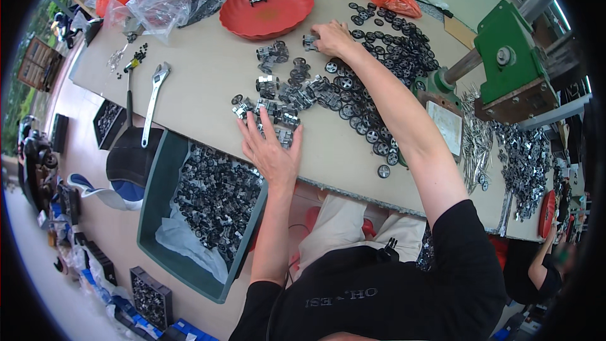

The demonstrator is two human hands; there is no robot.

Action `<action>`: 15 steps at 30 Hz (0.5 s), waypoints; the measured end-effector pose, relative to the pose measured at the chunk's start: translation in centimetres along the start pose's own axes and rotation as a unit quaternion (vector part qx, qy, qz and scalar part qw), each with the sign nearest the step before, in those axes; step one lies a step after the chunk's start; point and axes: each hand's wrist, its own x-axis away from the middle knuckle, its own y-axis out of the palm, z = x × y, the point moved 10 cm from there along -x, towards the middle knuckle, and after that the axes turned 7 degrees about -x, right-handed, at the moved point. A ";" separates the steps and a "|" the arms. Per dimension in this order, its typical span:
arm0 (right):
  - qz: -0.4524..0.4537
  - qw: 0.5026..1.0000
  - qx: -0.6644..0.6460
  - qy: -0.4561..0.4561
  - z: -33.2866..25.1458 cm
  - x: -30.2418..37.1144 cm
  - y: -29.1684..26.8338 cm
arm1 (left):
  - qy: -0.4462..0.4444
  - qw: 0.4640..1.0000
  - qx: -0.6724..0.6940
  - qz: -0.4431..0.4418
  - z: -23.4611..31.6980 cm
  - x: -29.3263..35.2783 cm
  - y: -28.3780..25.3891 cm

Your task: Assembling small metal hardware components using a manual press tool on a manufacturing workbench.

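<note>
Here left hand (270,151) flat, grip wide, over wheel assemblies (278,113); right hand (331,36) grip pinching one assembly (309,41).

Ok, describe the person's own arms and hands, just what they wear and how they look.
Both arms are bare from above the elbow down to the fingertips. The left hand and the right hand wear no gloves, and no ring, watch or bracelet shows. Short black sleeves of a black T-shirt cover the upper arms. The shirt has pale lettering on its front. No cables or straps run along the arms.
</note>
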 end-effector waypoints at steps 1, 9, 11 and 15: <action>-0.002 1.000 -0.001 0.001 -0.1 -0.1 0.1 | 0.000 1.000 -0.001 -0.002 -0.2 -0.1 0.1; 0.079 0.928 -0.364 0.025 -5.5 6.6 1.0 | -0.011 1.000 -0.016 -0.003 -0.3 -0.3 0.1; 0.142 0.930 -0.333 -0.060 -8.5 7.7 0.5 | -0.009 1.000 -0.002 0.000 0.3 -0.5 0.1; 0.116 0.913 -0.372 -0.123 -11.6 9.1 -2.0 | -0.012 1.000 -0.015 0.015 -0.6 -0.1 0.3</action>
